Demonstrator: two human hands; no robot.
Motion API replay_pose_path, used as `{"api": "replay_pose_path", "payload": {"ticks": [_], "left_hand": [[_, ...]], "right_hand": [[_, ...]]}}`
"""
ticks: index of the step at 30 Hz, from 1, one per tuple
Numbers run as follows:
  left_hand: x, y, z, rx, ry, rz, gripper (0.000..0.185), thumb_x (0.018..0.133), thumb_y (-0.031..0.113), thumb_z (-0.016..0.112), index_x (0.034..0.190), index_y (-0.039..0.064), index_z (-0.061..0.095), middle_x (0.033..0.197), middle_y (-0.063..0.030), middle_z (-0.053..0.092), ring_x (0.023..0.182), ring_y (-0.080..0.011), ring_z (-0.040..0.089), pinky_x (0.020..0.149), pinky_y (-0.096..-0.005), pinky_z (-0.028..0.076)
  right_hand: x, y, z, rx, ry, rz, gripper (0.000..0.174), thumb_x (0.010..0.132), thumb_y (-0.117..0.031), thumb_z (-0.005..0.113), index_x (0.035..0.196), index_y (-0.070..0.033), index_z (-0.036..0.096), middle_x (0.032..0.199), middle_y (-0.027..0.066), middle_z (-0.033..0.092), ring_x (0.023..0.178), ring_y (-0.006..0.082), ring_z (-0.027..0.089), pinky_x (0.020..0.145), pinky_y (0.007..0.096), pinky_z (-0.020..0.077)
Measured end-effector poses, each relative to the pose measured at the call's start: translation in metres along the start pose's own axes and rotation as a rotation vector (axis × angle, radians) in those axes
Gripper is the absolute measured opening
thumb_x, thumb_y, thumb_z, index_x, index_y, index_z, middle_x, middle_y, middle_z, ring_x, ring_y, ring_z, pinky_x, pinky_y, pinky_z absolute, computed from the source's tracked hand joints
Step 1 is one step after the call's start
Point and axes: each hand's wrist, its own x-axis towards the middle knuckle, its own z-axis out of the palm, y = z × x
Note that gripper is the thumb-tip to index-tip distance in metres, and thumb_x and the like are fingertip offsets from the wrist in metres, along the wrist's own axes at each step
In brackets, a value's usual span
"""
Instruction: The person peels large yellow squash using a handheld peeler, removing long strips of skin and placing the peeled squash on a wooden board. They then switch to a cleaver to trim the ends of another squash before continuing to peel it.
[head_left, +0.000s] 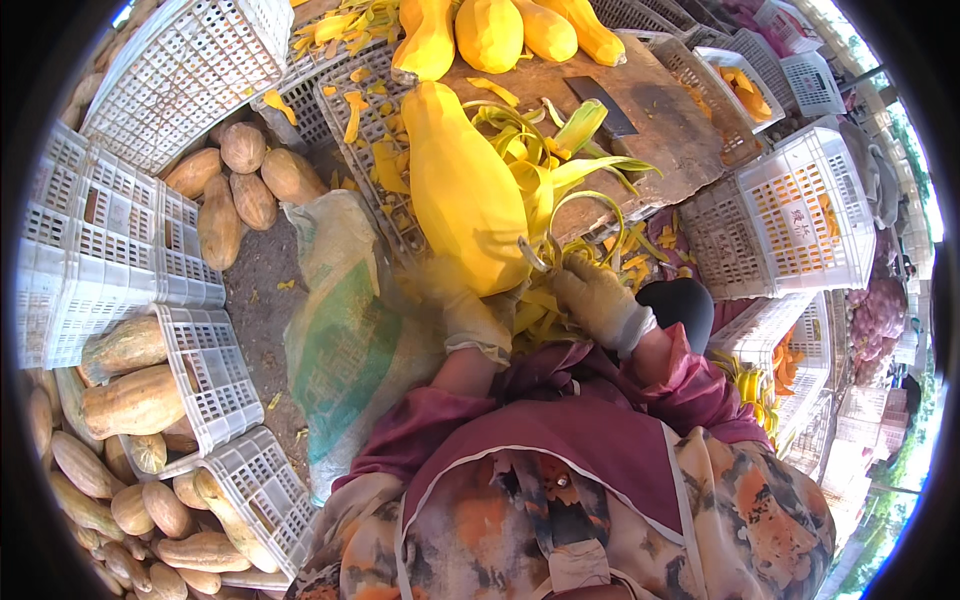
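Observation:
A large peeled yellow squash lies lengthwise before me, its narrow end on the edge of a wooden board. My left hand, gloved and blurred, is at the squash's thick lower end; its fingers are partly hidden. In my gloved right hand is a peeler, its metal head beside the right side of the squash. Long curled yellow-green peel strips hang around the tool and heap up right of the squash. On the board rest a dark cleaver blade and a green-yellow squash piece.
Several peeled squashes lie at the board's far edge. Unpeeled squashes are on the ground at left, others near white plastic crates. A woven sack lies left of my hands. A crate with orange pieces stands right.

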Motion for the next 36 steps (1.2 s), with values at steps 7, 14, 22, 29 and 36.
{"api": "replay_pose_path", "payload": {"ticks": [7,14,22,29,36], "left_hand": [[-0.002,0.002,0.02,-0.062,-0.051,-0.121,0.079,0.09,0.076,0.049,0.149,0.023,0.043,0.151,-0.0024,0.048,0.138,-0.0342,0.045,0.112,-0.0658,0.033],[0.002,-0.001,0.016,-0.105,-0.064,-0.123,0.079,0.089,0.074,0.054,0.148,0.023,0.044,0.151,-0.0037,0.048,0.138,-0.0342,0.045,0.112,-0.0644,0.033],[0.016,-0.007,0.001,-0.018,0.008,-0.039,0.08,0.09,0.073,0.054,0.146,0.017,0.046,0.15,-0.0078,0.049,0.13,-0.0333,0.052,0.106,-0.0583,0.044],[0.009,0.002,0.006,-0.08,-0.132,-0.119,0.08,0.091,0.074,0.05,0.151,0.023,0.038,0.151,-0.0072,0.047,0.139,-0.0359,0.044,0.112,-0.0704,0.028],[-0.001,-0.004,0.016,-0.042,-0.087,-0.029,0.076,0.091,0.07,0.055,0.147,0.02,0.044,0.148,-0.0077,0.05,0.134,-0.0316,0.05,0.108,-0.062,0.042]], "right_hand": [[0.147,-0.059,-0.078,-0.653,-0.019,-0.1,0.04,0.097,-0.031,0.047,0.118,-0.002,0.065,0.109,0.0233,0.069,0.105,0.0363,0.067,0.088,0.0442,0.0524],[0.097,-0.027,-0.035,-0.447,0.094,-0.01,0.047,0.097,-0.044,0.05,0.112,-0.003,0.066,0.108,0.0281,0.068,0.104,0.0425,0.066,0.088,0.0498,0.0519],[-0.02,0.023,0.013,-0.198,0.005,0.143,0.031,0.1,-0.032,0.05,0.11,-0.005,0.062,0.096,0.0215,0.066,0.089,0.043,0.066,0.081,0.0478,0.0531],[0.12,-0.012,-0.062,-0.69,0.085,-0.307,0.046,0.099,-0.04,0.047,0.114,-0.001,0.066,0.117,0.0251,0.067,0.107,0.0411,0.066,0.091,0.0454,0.0509],[0.044,0.036,0.006,-0.302,0.188,-0.045,0.023,0.099,-0.027,0.05,0.112,-0.012,0.062,0.099,0.019,0.061,0.091,0.0408,0.064,0.08,0.0473,0.0527]]}}
